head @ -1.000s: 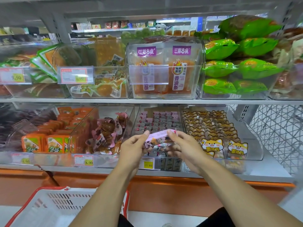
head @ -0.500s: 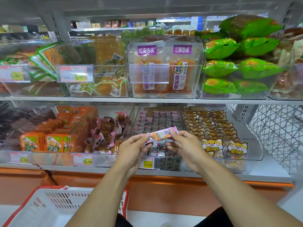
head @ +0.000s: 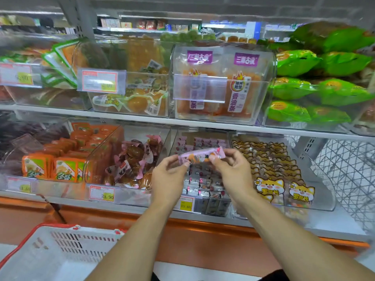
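Holding a small pink snack packet (head: pixel 200 157) by its two ends, the person is pinching its left end between the thumb and fingertips of the left hand (head: pixel 168 179) and its right end between the thumb and curled fingers of the right hand (head: pixel 233 173). The packet is lying roughly level, with its right end slightly higher, and is hovering over the clear bin (head: pixel 215 207) of small pink-and-white packets on the lower shelf. Both forearms are reaching up toward that bin from below. A yellow price tag (head: pixel 185 203) is hanging on the bin's front wall. Just right of the bin, cat-face packets (head: pixel 284 189) are standing in rows in a neighbouring container. Just left of it, brown snacks in pink wrappers (head: pixel 132 159) are lying heaped, and further left orange packs (head: pixel 60 165) are standing upright. Directly above the bin, on the upper shelf, orange packets with purple labels (head: pixel 223 86) are showing through a clear box, with green bags (head: pixel 320 82) piled above and to the right. A white basket with a red rim (head: pixel 60 250) is sitting well below and to the left of the bin.
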A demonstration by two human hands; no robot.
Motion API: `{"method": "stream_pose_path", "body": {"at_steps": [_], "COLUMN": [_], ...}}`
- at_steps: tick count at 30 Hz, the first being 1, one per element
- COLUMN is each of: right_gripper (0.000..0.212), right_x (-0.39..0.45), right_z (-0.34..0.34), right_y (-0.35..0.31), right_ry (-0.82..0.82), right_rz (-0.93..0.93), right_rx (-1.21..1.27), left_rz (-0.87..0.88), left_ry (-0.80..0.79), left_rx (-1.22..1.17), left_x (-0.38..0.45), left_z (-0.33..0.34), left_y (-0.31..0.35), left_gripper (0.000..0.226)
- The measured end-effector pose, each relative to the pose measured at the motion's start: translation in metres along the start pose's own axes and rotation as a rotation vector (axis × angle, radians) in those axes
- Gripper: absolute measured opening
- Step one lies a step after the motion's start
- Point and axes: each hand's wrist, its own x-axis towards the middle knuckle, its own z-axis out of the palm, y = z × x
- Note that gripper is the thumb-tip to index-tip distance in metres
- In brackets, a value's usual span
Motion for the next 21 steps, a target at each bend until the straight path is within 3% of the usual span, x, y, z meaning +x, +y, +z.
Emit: {"method": "stream_pose_path", "body": {"at_steps": [3,6,10,16,21], "right_gripper": [0.017,0.013,0.036,0.020,0.021], "right_x": [0.029,0.067,0.113,0.151,0.167], "right_z": [0.019,0.035,0.051,0.064,0.073], "right_y": [-0.003,-0.003,0.008,0.026,0.040], "right_ry": [0.099,0.153,0.136,-0.165,-0.190], "right_rz": [-0.115,-0.156,-0.180,-0.276,-0.439], "right_rx": [-0.163,-0.392,-0.783,-0.899,-1.173], "left_rz": [0.055,0.151,0.184,0.185,0.215], "left_ry": [-0.043,-0.089,-0.202,-0.209,-0.197], "left_rx": [0.090,0.336,0.503,0.609,0.641], "left_x": [0.005,0.013,0.019,0.024,0.025], "left_z": [0.004,0.006,0.014,0.021,0.021], "left_y": [-0.001,-0.006,-0.013,-0.025,-0.030], "left_gripper": [0.046,0.052,0.056,0.053,0.047]}}
